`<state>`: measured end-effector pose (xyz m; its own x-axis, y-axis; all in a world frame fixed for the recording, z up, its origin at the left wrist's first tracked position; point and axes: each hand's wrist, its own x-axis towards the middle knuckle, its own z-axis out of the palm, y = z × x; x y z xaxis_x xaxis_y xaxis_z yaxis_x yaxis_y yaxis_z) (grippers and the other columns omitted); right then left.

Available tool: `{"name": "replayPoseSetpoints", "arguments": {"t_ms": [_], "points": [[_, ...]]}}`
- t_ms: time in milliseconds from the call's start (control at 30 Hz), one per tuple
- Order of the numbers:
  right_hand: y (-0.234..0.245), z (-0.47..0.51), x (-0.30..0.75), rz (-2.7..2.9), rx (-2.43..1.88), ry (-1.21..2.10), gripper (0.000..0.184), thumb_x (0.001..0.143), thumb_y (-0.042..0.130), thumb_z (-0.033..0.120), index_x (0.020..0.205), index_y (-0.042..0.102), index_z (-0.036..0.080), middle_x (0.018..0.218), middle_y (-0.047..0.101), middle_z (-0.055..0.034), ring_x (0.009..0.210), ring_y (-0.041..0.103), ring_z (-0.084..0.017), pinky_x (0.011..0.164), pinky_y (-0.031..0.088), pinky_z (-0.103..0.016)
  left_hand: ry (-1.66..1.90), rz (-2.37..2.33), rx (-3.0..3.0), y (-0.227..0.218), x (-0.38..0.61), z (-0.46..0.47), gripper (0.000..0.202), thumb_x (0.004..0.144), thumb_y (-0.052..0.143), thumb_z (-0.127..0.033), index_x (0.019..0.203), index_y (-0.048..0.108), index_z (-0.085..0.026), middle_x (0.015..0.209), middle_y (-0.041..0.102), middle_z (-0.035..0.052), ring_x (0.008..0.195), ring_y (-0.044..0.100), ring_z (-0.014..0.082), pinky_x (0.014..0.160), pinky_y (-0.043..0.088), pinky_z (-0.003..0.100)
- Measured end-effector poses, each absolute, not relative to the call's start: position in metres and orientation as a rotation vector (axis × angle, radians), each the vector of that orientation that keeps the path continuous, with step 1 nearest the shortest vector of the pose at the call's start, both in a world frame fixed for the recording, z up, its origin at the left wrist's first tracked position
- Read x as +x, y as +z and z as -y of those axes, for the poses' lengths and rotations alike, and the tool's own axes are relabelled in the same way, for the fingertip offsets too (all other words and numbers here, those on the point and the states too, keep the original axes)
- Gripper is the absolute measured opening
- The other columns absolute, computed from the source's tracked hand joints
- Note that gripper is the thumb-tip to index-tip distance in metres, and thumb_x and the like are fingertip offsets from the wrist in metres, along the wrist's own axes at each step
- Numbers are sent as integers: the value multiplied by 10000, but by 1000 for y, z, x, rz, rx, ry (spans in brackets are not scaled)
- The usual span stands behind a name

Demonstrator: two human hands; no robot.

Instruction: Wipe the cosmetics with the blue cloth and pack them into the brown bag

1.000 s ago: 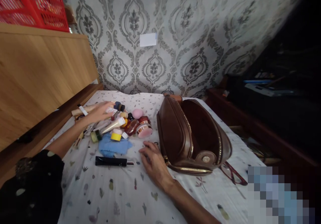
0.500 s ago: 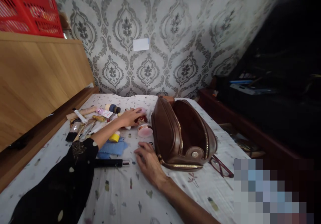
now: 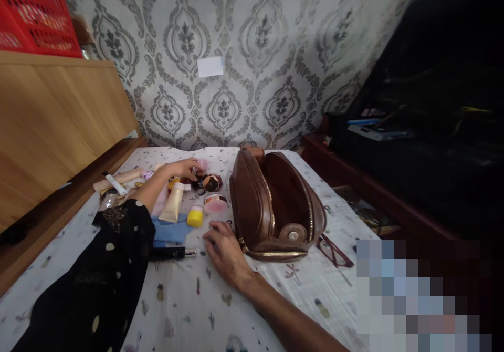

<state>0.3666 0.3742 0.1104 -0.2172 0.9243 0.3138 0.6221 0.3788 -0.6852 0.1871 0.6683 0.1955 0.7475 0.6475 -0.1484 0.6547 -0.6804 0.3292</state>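
Observation:
My left hand [image 3: 184, 168], reaching from a black dotted sleeve, is over a cluster of cosmetics. Its fingers look apart and bent down beside a pink round item [image 3: 202, 164] and small dark items [image 3: 200, 181]; nothing lifted shows in them. A round brown-and-gold compact [image 3: 212, 183] lies just right of them. Nearer are a cream tube [image 3: 173, 203], a yellow jar [image 3: 195, 216] with a pale lid and a pink jar [image 3: 216, 204]. My right hand [image 3: 226, 249] rests on the sheet, fingers loosely spread, left of an unzipped brown toiletry bag [image 3: 255, 215].
A blue cloth [image 3: 171, 231] and a black tube [image 3: 169, 253] lie below the cosmetics. Glasses [image 3: 334, 251] sit right of the bag. A wooden cabinet [image 3: 59, 115] bearing a red basket [image 3: 37, 16] borders the left, and a patterned wall [image 3: 224, 26] the back.
My left hand has moved left, off the compact. The yellow jar now stands further right, and the cream tube has come into view. My right hand stays beside the bag; the view has shifted slightly.

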Motion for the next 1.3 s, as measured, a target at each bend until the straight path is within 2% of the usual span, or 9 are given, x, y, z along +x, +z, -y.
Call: {"name": "replayPoseSetpoints", "arguments": {"t_ms": [100, 300, 467, 533, 633, 700, 833, 1000, 1300], "points": [[111, -374, 366, 1939, -1342, 554, 200, 882, 570, 74, 994, 712, 159, 1263, 602, -141, 1216, 524, -288, 1055, 457, -462, -32, -989, 2568, 200, 178, -672, 448, 706, 699, -382, 1120, 717, -212, 1367, 566, 69, 1154, 598, 279, 976, 490, 332], [109, -375, 367, 1933, -1329, 543, 197, 888, 575, 88, 1000, 717, 164, 1252, 607, -136, 1216, 527, -286, 1053, 460, -457, 50, -1038, 2569, 200, 169, -665, 404, 729, 656, -388, 1096, 723, -232, 1344, 629, 41, 1228, 556, 274, 1048, 442, 336], [110, -374, 367, 1938, -1328, 537, 200, 886, 568, 82, 998, 717, 157, 1248, 609, -138, 1210, 534, -288, 1050, 466, -456, 64, -1294, 2562, 198, 174, -660, 369, 801, 596, -445, 1074, 670, -207, 1067, 722, 54, 1001, 651, 265, 878, 514, 344], [112, -374, 367, 1942, -1337, 540, 206, 880, 568, 72, 993, 718, 155, 1250, 610, -140, 1209, 537, -287, 1051, 466, -454, 98, -1432, 2565, 197, 182, -659, 458, 817, 596, -488, 1176, 604, -204, 1107, 705, 85, 1027, 645, 299, 866, 510, 379], [113, -374, 367, 1944, -1342, 545, 211, 880, 564, 67, 994, 719, 155, 1255, 610, -140, 1210, 539, -286, 1053, 466, -456, 133, -1583, 2571, 190, 203, -656, 627, 829, 608, -554, 1338, 477, -213, 1338, 594, 153, 1188, 593, 357, 932, 482, 430], [112, -374, 367, 1947, -1342, 544, 208, 883, 560, 70, 990, 718, 153, 1253, 610, -144, 1206, 539, -289, 1051, 468, -461, 108, -1637, 2566, 183, 219, -654, 676, 840, 613, -576, 1392, 427, -234, 1411, 539, 176, 1231, 576, 373, 961, 466, 450], [110, -375, 367, 1957, -1342, 534, 209, 892, 541, 77, 974, 715, 160, 1243, 611, -142, 1187, 543, -291, 1031, 483, -466, 59, -1716, 2530, 173, 240, -653, 528, 946, 510, -517, 1405, 408, -278, 1314, 631, 152, 1192, 619, 340, 951, 466, 443], [111, -375, 367, 1962, -1341, 552, 213, 893, 530, 76, 971, 710, 158, 1250, 609, -142, 1191, 537, -292, 1044, 476, -473, 101, -1751, 2545, 172, 237, -651, 405, 980, 477, -476, 1323, 472, -262, 1269, 660, 151, 1194, 617, 322, 961, 466, 432], [114, -374, 367, 1967, -1353, 567, 210, 898, 532, 86, 979, 714, 153, 1269, 600, -148, 1209, 524, -297, 1064, 457, -488, 174, -1654, 2543, 170, 212, -660, 436, 932, 528, -490, 1308, 526, -270, 1227, 686, 103, 1128, 638, 296, 911, 484, 367]]}}
